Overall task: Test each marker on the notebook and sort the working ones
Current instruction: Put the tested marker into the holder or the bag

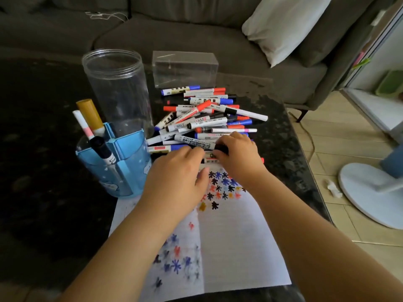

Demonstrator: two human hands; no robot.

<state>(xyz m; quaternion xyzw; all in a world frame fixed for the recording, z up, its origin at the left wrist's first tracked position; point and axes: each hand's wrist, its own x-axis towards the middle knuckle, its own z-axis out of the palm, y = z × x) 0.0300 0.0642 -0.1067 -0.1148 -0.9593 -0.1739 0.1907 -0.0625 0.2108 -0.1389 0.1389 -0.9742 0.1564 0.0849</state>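
Observation:
A heap of several whiteboard markers (202, 114) with red, blue and black caps lies on the dark table beyond the open notebook (235, 247). The notebook's pages carry several small ink stars in black, blue, red and orange. My right hand (237, 155) grips the black cap end of a black-labelled marker (196, 142) at the near edge of the heap. My left hand (178, 182) reaches over the notebook's top edge with its fingertips on that marker's barrel. The blue divided pen holder (124, 162) on the left holds three markers.
A tall clear plastic jar (118, 88) stands behind the blue holder. A clear rectangular box (185, 68) sits at the table's far side. A grey sofa with a white pillow (281, 25) lies beyond. A white fan base (370, 192) stands on the tiled floor at right.

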